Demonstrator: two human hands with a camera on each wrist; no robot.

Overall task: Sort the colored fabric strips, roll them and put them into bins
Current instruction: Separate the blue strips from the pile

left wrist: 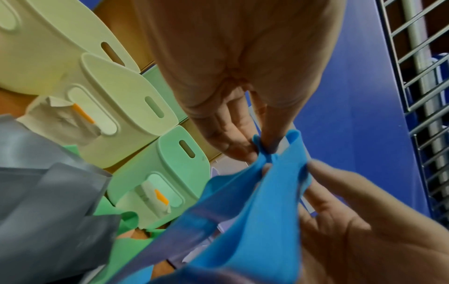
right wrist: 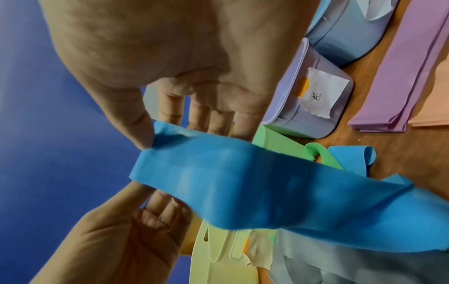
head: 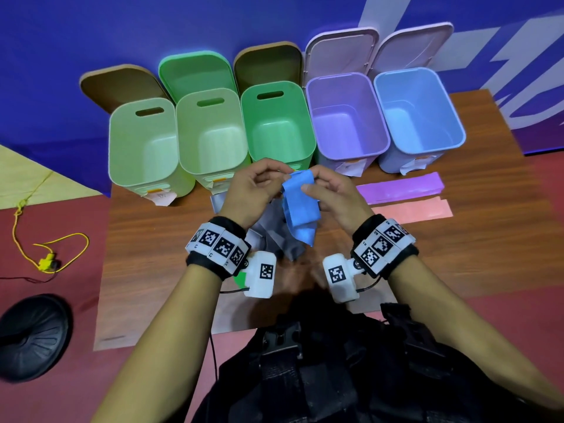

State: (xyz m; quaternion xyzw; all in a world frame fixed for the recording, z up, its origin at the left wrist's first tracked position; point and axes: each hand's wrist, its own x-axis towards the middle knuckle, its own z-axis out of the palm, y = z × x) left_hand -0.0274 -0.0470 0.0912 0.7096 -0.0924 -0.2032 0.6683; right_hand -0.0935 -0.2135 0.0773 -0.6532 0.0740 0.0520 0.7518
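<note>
— What sits around the hands?

— Five open bins line the far edge of the desk (head: 171, 239), from ten to two o'clock: a pale green bin (head: 143, 145), a yellow-green bin (head: 210, 132), a green bin (head: 277, 123), a purple bin (head: 345, 117) and a blue bin (head: 418, 108), each lid tipped back against the blue wall. At three o'clock a purple strip (head: 399, 188) lies flat on the desk, with a pink strip (head: 415, 209) just beside it on the near side. A crumpled grey strip (head: 271, 230) lies under the hands, and a green strip (left wrist: 107, 209) shows beneath it in the left wrist view.

— Anything in the way?

— The hands hide the front of the green bin.

— And the fingers?

— The left hand (head: 253, 187) pinches the top edge of the blue strip (head: 300, 206) between thumb and fingertips. The right hand (head: 332, 193) pinches the same end from the other side, thumb on the front, fingers curled behind. The strip hangs raised over the desk centre, its tail draping down onto the grey one.
</note>
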